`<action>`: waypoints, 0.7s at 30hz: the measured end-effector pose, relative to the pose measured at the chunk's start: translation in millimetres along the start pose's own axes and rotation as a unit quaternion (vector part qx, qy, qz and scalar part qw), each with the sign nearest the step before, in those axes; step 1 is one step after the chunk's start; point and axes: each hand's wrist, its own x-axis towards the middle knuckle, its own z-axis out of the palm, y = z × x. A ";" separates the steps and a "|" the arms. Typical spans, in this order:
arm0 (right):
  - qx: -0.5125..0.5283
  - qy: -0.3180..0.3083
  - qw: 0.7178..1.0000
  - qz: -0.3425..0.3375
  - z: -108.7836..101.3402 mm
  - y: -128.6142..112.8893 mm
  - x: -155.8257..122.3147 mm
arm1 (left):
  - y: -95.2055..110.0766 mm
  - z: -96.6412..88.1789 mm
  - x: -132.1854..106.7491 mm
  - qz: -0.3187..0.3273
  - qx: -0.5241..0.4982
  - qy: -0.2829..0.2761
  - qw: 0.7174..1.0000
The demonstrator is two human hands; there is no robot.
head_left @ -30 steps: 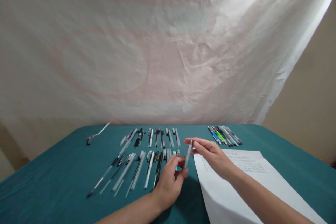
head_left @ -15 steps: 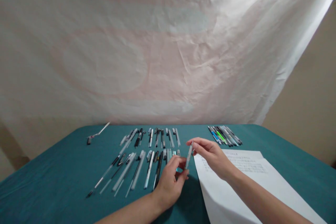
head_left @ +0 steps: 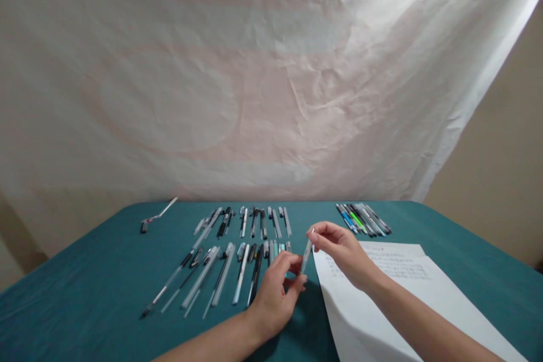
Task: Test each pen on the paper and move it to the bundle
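"What have you got there?"

"You have a slim, pale plastic pen (head_left: 306, 257), tilted and held up over the teal cloth-covered tabletop (head_left: 106, 271). Your left hand (head_left: 278, 288) pinches its lower part between thumb and fingers; your right hand (head_left: 339, 243) pinches the upper end."

"Which step are you on?"

"You seem to be working at that upper end (your right fingertips hide some of it, so you can't tell from here whether a piece is loose)."

"And what does your next move call for?"

"Probably a firm lower grip, with the right hand's pull or twist kept in line with the pen. Mind the white handwritten sheets (head_left: 348, 300) under your right forearm, and the rows of clear, white and black plastic pen parts (head_left: 255, 274) beside your left hand."
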 end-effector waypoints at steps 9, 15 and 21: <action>-0.012 -0.013 1.000 -0.017 0.0 0.9 0.3 | 0.6 1.1 0.7 -0.022 0.000 0.006 1.000; 0.038 0.007 0.999 0.002 -0.6 3.6 1.2 | 2.5 0.7 0.3 -0.012 0.004 -0.001 1.000; 0.001 -0.013 1.000 -0.009 -0.4 6.3 1.3 | 2.1 1.0 0.5 -0.022 0.000 0.006 1.000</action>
